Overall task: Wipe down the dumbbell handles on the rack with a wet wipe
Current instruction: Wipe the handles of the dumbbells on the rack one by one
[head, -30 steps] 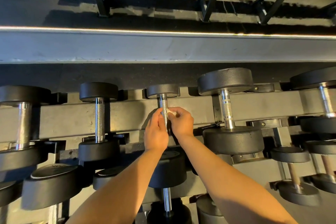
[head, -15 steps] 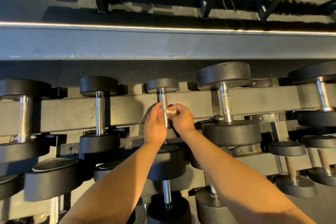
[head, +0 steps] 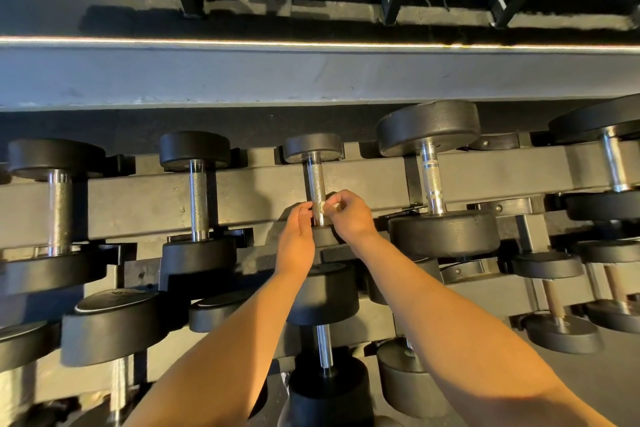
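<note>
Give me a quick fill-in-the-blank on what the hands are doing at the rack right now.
1. The right hand pinches a ____ against the knurled handle.
2. The left hand touches that handle from its ____ side.
3. This handle belongs to the ____ dumbbell on the top tier of the rack.
Missing words: wet wipe; left; smallest.

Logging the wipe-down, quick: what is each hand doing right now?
Left hand: fingertips at the dumbbell handle; grip cannot be told.
Right hand: closed, pinching the wet wipe against that handle.
</note>
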A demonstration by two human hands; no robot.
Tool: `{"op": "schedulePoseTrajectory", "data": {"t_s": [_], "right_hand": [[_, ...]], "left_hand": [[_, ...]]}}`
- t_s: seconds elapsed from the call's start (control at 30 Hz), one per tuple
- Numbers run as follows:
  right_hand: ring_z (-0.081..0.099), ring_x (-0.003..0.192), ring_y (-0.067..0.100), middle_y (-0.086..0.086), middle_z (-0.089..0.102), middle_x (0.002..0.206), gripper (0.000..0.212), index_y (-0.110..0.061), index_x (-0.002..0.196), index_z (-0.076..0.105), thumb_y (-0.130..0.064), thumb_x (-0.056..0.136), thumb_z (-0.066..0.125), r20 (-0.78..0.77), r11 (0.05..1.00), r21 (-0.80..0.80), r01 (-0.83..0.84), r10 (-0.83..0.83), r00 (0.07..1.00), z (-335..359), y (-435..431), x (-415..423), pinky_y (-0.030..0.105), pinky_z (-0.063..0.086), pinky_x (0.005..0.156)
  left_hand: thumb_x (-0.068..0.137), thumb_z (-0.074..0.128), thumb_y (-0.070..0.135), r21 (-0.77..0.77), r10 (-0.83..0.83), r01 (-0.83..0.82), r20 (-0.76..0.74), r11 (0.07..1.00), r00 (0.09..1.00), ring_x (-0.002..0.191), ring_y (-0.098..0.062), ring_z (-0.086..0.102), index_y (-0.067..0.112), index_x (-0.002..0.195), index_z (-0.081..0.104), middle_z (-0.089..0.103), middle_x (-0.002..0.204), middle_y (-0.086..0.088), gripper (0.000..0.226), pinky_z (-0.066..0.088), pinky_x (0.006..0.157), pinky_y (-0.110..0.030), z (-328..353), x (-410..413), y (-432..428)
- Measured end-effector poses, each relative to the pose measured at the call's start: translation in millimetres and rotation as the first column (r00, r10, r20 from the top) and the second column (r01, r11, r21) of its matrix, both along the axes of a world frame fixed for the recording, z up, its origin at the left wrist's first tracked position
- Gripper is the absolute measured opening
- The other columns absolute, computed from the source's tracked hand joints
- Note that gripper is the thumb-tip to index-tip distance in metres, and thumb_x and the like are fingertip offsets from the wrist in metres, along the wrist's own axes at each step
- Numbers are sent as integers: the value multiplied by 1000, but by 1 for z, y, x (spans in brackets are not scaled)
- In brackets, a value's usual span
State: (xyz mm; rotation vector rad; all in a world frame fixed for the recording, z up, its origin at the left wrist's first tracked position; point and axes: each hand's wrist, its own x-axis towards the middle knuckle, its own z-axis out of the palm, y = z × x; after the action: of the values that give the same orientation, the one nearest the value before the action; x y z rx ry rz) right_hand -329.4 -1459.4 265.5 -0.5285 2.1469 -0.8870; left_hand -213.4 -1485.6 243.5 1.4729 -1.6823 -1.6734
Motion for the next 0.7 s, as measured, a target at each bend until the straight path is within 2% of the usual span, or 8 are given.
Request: {"op": "schedulePoseTrajectory", "data": {"t_s": [0.13,0.27,0.33,0.4,0.43,0.53,0.6,0.7], "right_hand": [[67,90,14,-1,73,92,5,-16,90,73,-11,88,73,-76,989,93,-115,122,990,9,-2,0,30,56,85],[67,86,15,0,73,90,6,-17,87,77,-11,86,75,-140,988,125,-93,110,984,17,-2,4,30,57,82],[65,81,10,-3,71,87,7,-15,88,76,-10,88,72,-146,998,42,-57,62,987,18,2,5,24,56,79],[61,80,2,-9,68,84,5,-13,90,76,-11,90,71,-101,995,-102,2,-13,995,21,5,9,10,48,72],[60,81,0,-10,68,85,5,-14,91,76,-14,90,71,-82,984,-173,31,-46,996,22,5,11,8,45,71],[63,90,4,-9,71,93,10,-20,98,74,-21,96,65,-6,956,-273,107,-113,994,22,-3,19,18,50,78],[65,89,4,-10,71,94,15,-22,102,73,-23,99,59,-2,957,-281,68,-72,997,19,-7,23,23,54,80],[63,95,2,-8,69,103,21,-21,112,71,-19,102,53,-90,953,-299,-38,12,996,13,-7,18,17,52,85]], "left_hand": [[111,28,35,4,11,-12,37,1000,999,114,-12,56,23,135,55,61,119,8,39,38,90,-26,4,-3,2],[111,30,33,9,-15,15,29,1000,999,112,-11,55,24,133,56,58,117,9,35,37,90,-26,11,-1,-2],[111,33,31,-1,-1,1,7,1000,1000,111,-11,58,25,129,57,60,113,11,31,40,90,-26,13,1,-5],[110,37,29,-2,44,-44,-35,999,998,107,-11,61,26,127,59,61,110,16,28,46,93,-29,16,2,-8],[109,38,29,-8,66,-67,-63,998,996,106,-10,62,25,128,59,60,110,20,29,49,94,-30,18,2,-8],[108,42,31,-30,75,-80,-122,996,990,107,-7,62,27,133,57,58,114,24,29,51,93,-28,24,-2,-12],[106,46,33,-50,87,-92,-111,994,990,108,-3,62,29,130,58,59,114,22,27,52,94,-30,23,-8,-20],[100,55,34,-48,165,-171,-106,984,981,98,-3,67,34,111,67,69,105,13,15,57,90,-34,17,-15,-35]]}}
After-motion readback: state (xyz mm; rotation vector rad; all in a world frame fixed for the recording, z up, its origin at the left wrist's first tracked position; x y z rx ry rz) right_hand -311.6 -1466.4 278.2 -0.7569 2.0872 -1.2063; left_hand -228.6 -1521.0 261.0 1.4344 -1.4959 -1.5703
